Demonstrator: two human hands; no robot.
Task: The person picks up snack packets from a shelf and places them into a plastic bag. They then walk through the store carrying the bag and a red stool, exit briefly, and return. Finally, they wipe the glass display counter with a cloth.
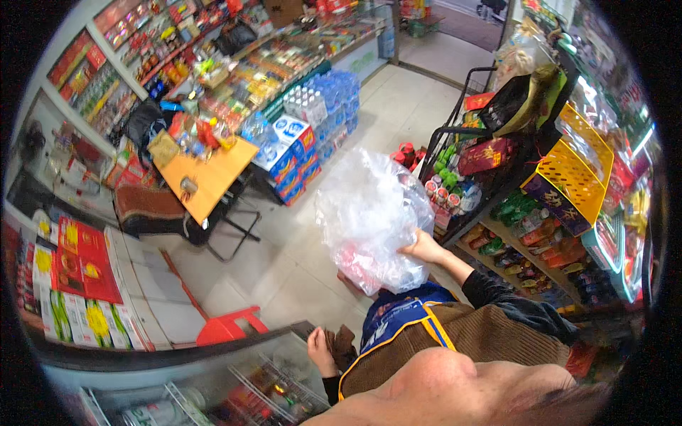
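Observation:
My right hand [423, 248] grips the side of a large, crumpled clear plastic bag [373, 213], held out above the tiled floor. Something pinkish red shows through the lower part of the bag. Down by the glass-topped cabinet is my left hand [321, 352], beside a dark brown cloth [341, 343]; whether its fingers hold the cloth cannot be told. A blue apron with yellow trim [399, 311] covers the front of a brown ribbed sweater.
A black wire rack [453, 129] with packages and bottles stands at right, near a yellow perforated basket [578, 165]. Wrapped water bottles [333, 101] and boxed packs line the counter. A wooden table [229, 183], a chair [152, 205] and a red stool [229, 325] are at left.

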